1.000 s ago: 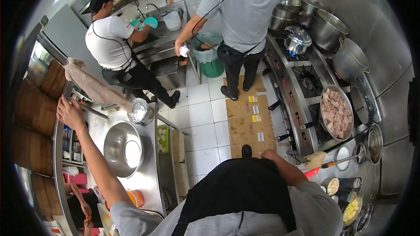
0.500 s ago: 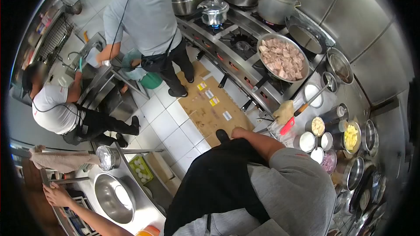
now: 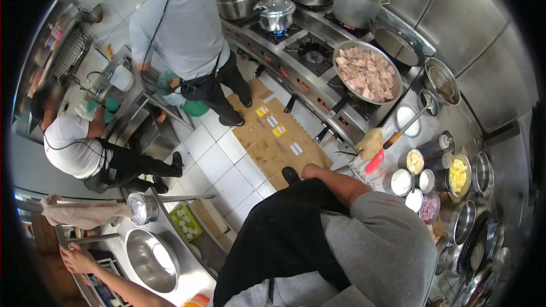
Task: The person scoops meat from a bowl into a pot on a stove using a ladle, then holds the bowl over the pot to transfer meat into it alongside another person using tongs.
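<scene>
My left hand (image 3: 78, 260) rests at the metal edge of a shelf (image 3: 63, 237) at the lower left, its fingers stretched out and apart. Beside that arm, a large steel bowl (image 3: 136, 253) stands on a steel table. My right hand (image 3: 310, 171) hangs low in front of my body, above the cardboard on the floor. Its fingers are mostly hidden, and I see nothing in it. To its right, a red-tipped spatula (image 3: 375, 163) lies across a container at the counter's edge, near a beige cloth (image 3: 371, 142).
A wide pan of cut meat (image 3: 367, 74) sits on the stove, its handle jutting forward. A lidded pot (image 3: 277, 14) stands over a blue flame. Ingredient containers crowd the right counter, including yellow pieces (image 3: 457, 175). Two co-workers stand near the sink (image 3: 116, 57).
The co-worker by the stove has drawn an arm back from the large pots and turned toward the sink. The other co-worker now handles something green there. My hands stay nearly in place.
</scene>
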Demonstrator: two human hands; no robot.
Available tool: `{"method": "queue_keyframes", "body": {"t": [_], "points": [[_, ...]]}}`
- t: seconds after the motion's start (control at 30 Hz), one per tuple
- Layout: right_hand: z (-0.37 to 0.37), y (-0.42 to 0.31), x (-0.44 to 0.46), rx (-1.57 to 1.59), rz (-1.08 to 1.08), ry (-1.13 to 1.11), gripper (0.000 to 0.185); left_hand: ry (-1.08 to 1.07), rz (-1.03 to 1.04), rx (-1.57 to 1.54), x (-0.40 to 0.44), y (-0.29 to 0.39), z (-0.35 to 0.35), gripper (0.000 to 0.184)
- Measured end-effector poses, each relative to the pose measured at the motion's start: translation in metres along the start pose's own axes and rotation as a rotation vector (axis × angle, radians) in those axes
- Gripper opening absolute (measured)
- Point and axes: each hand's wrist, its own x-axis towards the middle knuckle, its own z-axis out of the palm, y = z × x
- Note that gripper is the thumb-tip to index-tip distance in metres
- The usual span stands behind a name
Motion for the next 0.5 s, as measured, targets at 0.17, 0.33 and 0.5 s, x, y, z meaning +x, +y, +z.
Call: {"method": "queue_keyframes", "body": {"t": [0.17,0.33,0.5], "points": [[0.011,0.011,0.004,-0.007,-0.057,0.017,0.025,-0.071,-0.043,-0.022,0.001,0.004,-0.013,0.039],[-0.005,0.006,-0.005,-0.153,-0.176,-0.001,0.021,-0.141,-0.083,-0.114,-0.001,0.004,-0.017,0.045],[0.014,0.028,0.009,-0.309,-0.265,-0.068,0.026,-0.185,-0.121,-0.136,-0.004,0.010,-0.019,0.047]]}}
